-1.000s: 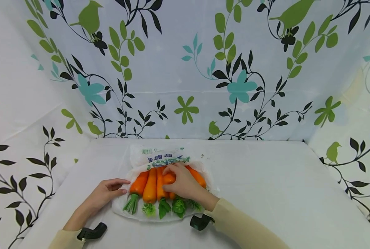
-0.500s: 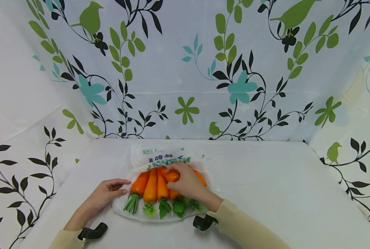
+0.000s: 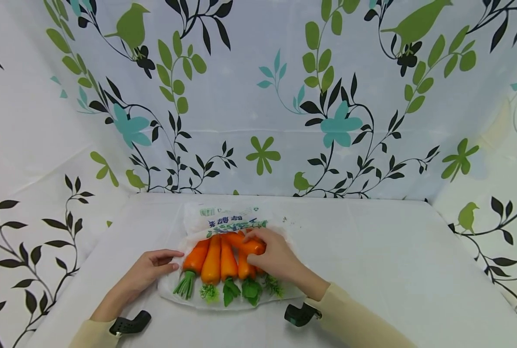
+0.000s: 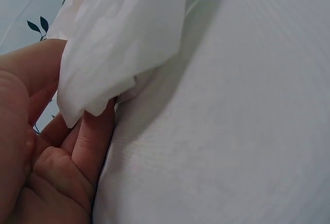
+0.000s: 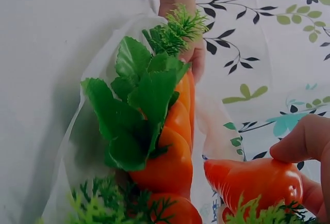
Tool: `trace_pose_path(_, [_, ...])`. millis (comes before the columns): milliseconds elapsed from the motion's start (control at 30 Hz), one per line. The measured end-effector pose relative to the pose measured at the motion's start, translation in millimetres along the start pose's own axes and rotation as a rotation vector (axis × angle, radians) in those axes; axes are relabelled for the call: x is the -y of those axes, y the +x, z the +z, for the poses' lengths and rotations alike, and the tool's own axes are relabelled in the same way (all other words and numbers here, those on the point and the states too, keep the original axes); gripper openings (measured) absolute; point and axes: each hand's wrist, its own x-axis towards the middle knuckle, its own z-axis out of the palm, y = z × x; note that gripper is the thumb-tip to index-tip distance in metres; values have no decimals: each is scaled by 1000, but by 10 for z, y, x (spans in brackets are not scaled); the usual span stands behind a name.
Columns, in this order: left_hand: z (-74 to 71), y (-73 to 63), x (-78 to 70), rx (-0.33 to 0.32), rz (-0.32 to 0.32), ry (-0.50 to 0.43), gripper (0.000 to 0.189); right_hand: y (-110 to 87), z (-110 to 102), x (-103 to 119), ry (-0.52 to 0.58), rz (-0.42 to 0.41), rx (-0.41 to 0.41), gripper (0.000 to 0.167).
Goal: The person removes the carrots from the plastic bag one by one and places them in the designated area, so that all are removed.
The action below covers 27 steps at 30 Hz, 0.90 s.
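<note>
A white plastic bag (image 3: pixel 171 290) with blue and green print lies on the table, several orange toy carrots (image 3: pixel 211 263) with green tops side by side on it. My right hand (image 3: pixel 278 256) pinches one more carrot (image 3: pixel 255 247) by its thick end, between thumb and fingers. That carrot lies crosswise over the others, its tip pointing left. At the bag's left edge is my left hand (image 3: pixel 150 269). In the left wrist view the bag's loose edge (image 4: pixel 124 38) hangs over the left fingertips, which are hidden behind it, with the fingers (image 4: pixel 93 146) bent.
A white cloth covers the table (image 3: pixel 371 251). Behind it hangs a white curtain (image 3: pixel 223 121) printed with leaves, birds and flowers. Black wrist cameras (image 3: pixel 130 323) sit on both forearms. In the right wrist view broad green leaves (image 5: pixel 134 110) stand up from the bag.
My right hand has moved right with its carrot, uncovering more of the carrots beneath. The left hand stays at the bag's left edge.
</note>
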Motion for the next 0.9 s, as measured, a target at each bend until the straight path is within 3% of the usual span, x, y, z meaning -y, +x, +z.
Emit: trace_pose_path(900, [-33, 7, 76, 32, 19, 9, 43, -397, -531, -149, 2, -7, -40, 34])
